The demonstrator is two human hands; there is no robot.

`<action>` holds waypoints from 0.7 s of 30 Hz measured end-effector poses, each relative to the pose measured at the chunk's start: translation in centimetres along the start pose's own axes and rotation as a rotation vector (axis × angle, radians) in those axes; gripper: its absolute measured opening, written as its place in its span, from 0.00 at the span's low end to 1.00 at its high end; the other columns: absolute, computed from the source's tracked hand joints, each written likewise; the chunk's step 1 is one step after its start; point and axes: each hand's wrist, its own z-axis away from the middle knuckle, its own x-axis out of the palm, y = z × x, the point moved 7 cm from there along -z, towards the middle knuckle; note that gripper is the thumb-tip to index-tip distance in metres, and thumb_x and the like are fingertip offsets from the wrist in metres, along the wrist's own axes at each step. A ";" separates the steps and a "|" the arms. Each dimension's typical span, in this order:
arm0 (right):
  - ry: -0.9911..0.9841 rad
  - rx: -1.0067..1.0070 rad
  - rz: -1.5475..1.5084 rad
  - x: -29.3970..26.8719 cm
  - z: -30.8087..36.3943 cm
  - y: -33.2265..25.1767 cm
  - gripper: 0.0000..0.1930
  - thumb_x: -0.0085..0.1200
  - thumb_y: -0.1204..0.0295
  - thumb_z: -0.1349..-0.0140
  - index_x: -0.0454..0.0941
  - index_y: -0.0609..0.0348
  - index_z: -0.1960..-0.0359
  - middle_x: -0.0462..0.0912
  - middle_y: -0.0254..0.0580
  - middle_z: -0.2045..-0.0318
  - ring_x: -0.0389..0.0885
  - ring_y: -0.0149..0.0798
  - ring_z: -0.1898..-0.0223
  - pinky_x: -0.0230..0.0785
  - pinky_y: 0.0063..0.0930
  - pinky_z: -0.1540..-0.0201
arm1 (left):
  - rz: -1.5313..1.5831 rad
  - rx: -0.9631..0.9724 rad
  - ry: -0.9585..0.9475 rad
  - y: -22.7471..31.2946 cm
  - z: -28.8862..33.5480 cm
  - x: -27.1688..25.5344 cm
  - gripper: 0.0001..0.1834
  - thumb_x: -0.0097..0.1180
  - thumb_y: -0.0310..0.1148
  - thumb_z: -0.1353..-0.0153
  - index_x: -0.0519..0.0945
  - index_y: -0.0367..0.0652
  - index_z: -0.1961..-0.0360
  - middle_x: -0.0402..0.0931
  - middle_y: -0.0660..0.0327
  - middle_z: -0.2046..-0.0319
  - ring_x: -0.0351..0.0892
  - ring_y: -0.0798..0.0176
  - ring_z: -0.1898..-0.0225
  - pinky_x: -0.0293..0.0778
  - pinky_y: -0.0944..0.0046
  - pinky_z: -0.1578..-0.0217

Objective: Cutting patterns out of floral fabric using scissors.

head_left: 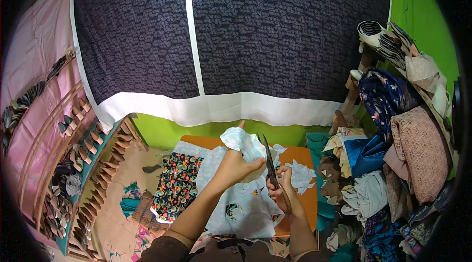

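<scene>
My left hand (pixel 237 167) is closed on a piece of pale white cloth (pixel 244 142), held up over the table, thumb toward the right. Close beside the cloth's right edge, a pair of dark metal scissors (pixel 269 158) points upward with its blades slightly apart. Its handles are in the grip of my right hand (pixel 282 187). Whether the blades touch the cloth, I cannot tell. Beneath both hands, pale patterned fabric (pixel 253 218) spreads over an orange table (pixel 308 208), with loose white scraps (pixel 301 173) to the right. Black fabric with a colourful print (pixel 176 183) lies at the table's left.
Wooden shoe lasts line a rack (pixel 109 171) on the left, near scraps on the floor (pixel 130 203). A tall heap of folded fabrics (pixel 420 149) crowds the right side. Beyond the table, a dark patterned cloth (pixel 280 36) with white borders hangs before a green wall (pixel 160 131).
</scene>
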 end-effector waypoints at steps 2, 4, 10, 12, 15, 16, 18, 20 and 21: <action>-0.037 -0.076 0.084 -0.1 -0.1 0.0 0.28 0.51 0.44 0.54 0.48 0.42 0.66 0.58 0.31 0.78 0.52 0.22 0.83 0.45 0.12 0.83 | 0.004 -0.020 -0.025 0.1 0.1 0.1 0.50 0.62 0.30 0.62 0.43 0.38 0.40 0.61 0.51 0.55 0.62 0.58 0.52 0.58 0.64 0.50; -0.074 -0.152 0.169 0.0 0.0 -0.3 0.29 0.52 0.45 0.54 0.47 0.43 0.65 0.58 0.31 0.78 0.53 0.23 0.82 0.46 0.12 0.82 | -0.020 -0.025 -0.009 0.3 0.2 -0.1 0.48 0.61 0.30 0.62 0.46 0.38 0.41 0.62 0.52 0.54 0.63 0.58 0.53 0.58 0.65 0.51; -0.066 -0.279 0.325 0.1 0.4 -0.5 0.27 0.51 0.48 0.51 0.47 0.45 0.64 0.59 0.33 0.78 0.54 0.23 0.83 0.48 0.11 0.83 | 0.111 -0.046 0.060 -1.9 0.1 0.2 0.44 0.61 0.29 0.59 0.50 0.38 0.42 0.63 0.52 0.55 0.64 0.60 0.54 0.60 0.65 0.52; -0.029 -0.237 0.237 0.1 0.4 -0.1 0.21 0.48 0.52 0.47 0.48 0.45 0.65 0.60 0.34 0.78 0.54 0.22 0.84 0.48 0.09 0.83 | 0.131 -0.024 0.091 -1.7 0.2 0.3 0.42 0.60 0.31 0.59 0.52 0.36 0.43 0.63 0.51 0.56 0.64 0.58 0.54 0.60 0.64 0.52; 0.013 -0.085 0.032 0.7 0.6 0.1 0.15 0.42 0.55 0.42 0.49 0.44 0.67 0.61 0.34 0.78 0.54 0.20 0.84 0.49 0.08 0.83 | 0.007 0.091 0.125 -1.4 0.4 -0.4 0.41 0.60 0.32 0.59 0.53 0.35 0.44 0.64 0.50 0.58 0.65 0.56 0.56 0.60 0.63 0.53; 0.015 -0.086 0.032 1.0 0.6 -0.1 0.15 0.42 0.55 0.42 0.49 0.44 0.67 0.61 0.34 0.78 0.54 0.20 0.84 0.49 0.08 0.83 | -0.131 0.184 0.116 -0.9 0.4 -0.3 0.41 0.60 0.32 0.59 0.52 0.35 0.44 0.64 0.50 0.58 0.66 0.56 0.57 0.61 0.63 0.54; 0.061 -0.115 0.144 1.2 0.7 -0.4 0.12 0.37 0.56 0.40 0.49 0.44 0.68 0.61 0.35 0.78 0.54 0.19 0.84 0.48 0.07 0.84 | -0.104 0.158 0.110 -0.7 0.5 -0.5 0.42 0.60 0.31 0.59 0.51 0.35 0.44 0.64 0.50 0.59 0.67 0.56 0.58 0.62 0.63 0.54; 0.035 -0.145 0.165 -0.1 0.4 0.3 0.13 0.38 0.55 0.40 0.49 0.44 0.68 0.61 0.35 0.78 0.54 0.20 0.84 0.48 0.07 0.84 | -0.072 0.136 0.101 -0.2 0.6 -0.5 0.43 0.60 0.31 0.59 0.50 0.35 0.43 0.65 0.50 0.60 0.67 0.55 0.59 0.62 0.63 0.55; 0.008 -0.173 0.186 -0.6 0.3 0.5 0.14 0.39 0.54 0.41 0.49 0.45 0.68 0.60 0.34 0.78 0.54 0.20 0.84 0.48 0.08 0.84 | -0.045 0.092 0.088 -0.3 0.5 -0.4 0.39 0.61 0.30 0.60 0.55 0.34 0.46 0.58 0.51 0.52 0.65 0.58 0.56 0.61 0.64 0.54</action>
